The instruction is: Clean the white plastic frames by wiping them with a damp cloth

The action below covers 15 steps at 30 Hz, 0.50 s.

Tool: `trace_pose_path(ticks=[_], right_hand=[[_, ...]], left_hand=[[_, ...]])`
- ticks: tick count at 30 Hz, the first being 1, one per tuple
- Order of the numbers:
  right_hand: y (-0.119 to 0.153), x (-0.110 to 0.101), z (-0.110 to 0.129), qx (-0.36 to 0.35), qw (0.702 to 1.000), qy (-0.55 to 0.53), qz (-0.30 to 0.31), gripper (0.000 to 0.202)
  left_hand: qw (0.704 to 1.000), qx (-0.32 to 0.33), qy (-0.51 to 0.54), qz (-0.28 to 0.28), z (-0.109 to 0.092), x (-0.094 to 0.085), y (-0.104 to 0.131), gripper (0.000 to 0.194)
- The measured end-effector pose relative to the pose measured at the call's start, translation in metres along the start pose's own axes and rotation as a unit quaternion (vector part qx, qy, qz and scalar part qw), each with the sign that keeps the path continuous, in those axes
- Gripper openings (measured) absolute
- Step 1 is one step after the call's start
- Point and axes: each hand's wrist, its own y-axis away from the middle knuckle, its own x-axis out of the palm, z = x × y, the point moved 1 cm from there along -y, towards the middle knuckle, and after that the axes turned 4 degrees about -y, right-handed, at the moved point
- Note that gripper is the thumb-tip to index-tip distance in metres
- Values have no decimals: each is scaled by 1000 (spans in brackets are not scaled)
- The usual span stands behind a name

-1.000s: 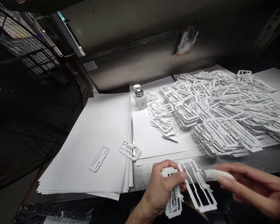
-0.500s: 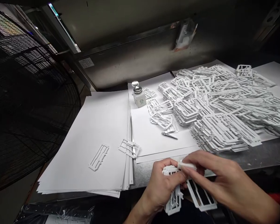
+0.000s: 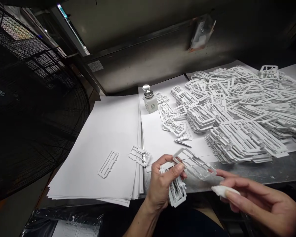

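Grey metal worktop (image 3: 273,169) carries white paper sheets (image 3: 106,141), a big heap of white plastic frames (image 3: 241,112), a small pump bottle (image 3: 149,100) and tweezers (image 3: 182,143). At its near edge the left hand (image 3: 162,184) grips a small stack of frames (image 3: 176,192) and pinches one loose frame (image 3: 193,163) tilted above the stack, while the right hand (image 3: 256,202) pinches a white wipe (image 3: 220,191) just beside that frame's lower end

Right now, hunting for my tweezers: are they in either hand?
No, the tweezers lie on the white paper, beyond both hands.
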Motion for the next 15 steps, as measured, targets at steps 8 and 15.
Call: trace_pose_path(ticks=[8, 15], right_hand=[[7, 12, 11, -342, 903, 259, -20, 37], [10, 19, 12, -457, 794, 388, 102, 66]], left_hand=[[999, 18, 6, 33, 0, 7, 9, 49], [998, -5, 50, 39, -3, 11, 14, 60]])
